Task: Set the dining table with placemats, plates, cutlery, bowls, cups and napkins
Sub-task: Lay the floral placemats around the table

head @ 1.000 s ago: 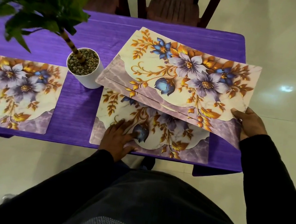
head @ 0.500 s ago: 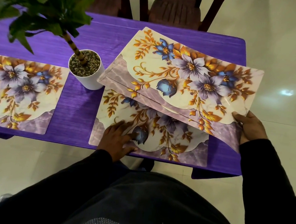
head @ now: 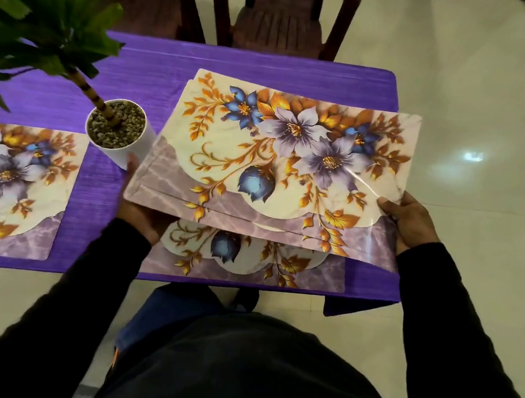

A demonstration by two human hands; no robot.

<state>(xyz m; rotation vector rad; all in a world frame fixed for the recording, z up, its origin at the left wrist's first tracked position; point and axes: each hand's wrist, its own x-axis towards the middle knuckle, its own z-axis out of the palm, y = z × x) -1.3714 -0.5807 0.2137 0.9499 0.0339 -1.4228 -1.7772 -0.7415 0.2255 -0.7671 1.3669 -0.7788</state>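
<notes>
I hold a stack of floral placemats (head: 279, 164) above the purple-clothed table (head: 156, 84), lifted clear of it. My right hand (head: 408, 221) grips the stack's right edge, thumb on top. My left hand (head: 139, 212) holds the left edge from below, mostly hidden under the mats, with a fingertip showing at the edge. One placemat (head: 246, 260) lies flat on the table under the stack at the near edge. Another placemat (head: 9, 185) lies flat at the near left.
A potted plant in a white pot (head: 118, 133) stands between the two laid mats, close to the stack's left corner; its leaves (head: 38, 12) hang over the left of the table. Two dark wooden chairs (head: 285, 11) stand beyond the far edge. Pale tiled floor surrounds the table.
My left hand left the laid placemat and took hold of the stack's left edge. The stack swung closer to me and now covers most of that mat.
</notes>
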